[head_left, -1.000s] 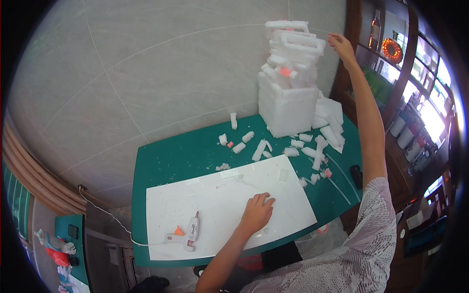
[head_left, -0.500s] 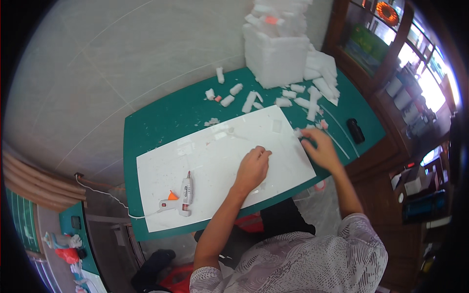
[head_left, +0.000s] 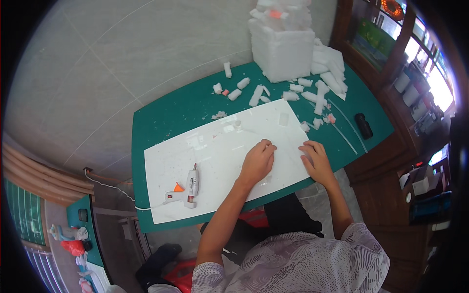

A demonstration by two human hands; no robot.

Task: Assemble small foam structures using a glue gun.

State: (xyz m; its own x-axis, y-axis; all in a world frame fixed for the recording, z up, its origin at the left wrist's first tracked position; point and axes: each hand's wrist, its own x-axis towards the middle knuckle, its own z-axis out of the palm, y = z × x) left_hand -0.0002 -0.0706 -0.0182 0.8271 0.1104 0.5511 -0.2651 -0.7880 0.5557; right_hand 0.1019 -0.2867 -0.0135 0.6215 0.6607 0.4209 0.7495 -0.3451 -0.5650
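Over the right half of a glossy white board (head_left: 220, 161), my left hand (head_left: 257, 162) is closed, its fingertips pinched together. Whatever it may hold is too small or hidden to name. My right hand (head_left: 317, 163) rests by the board's right edge, thumb and fingers apart, with nothing seen in it. On the board's left part lies a white hot glue gun (head_left: 193, 184) with an orange trigger, its nozzle pointing away from me. A small pale square (head_left: 283, 119) sits near the board's far right corner. Just past my right hand are small white foam scraps (head_left: 317, 123).
The board lies on a green tabletop (head_left: 161, 119). At the back stands a block-shaped white foam structure (head_left: 283, 53), with several foam pieces (head_left: 255, 95) before it. Clear glue sticks (head_left: 344, 139) and a black object (head_left: 363, 126) lie at right. The cord (head_left: 115, 188) runs off left.
My right hand has moved from the foam scraps beyond the board's right edge back toward my left hand. The left hand stays pinched over the board. The whole view has shifted slightly.
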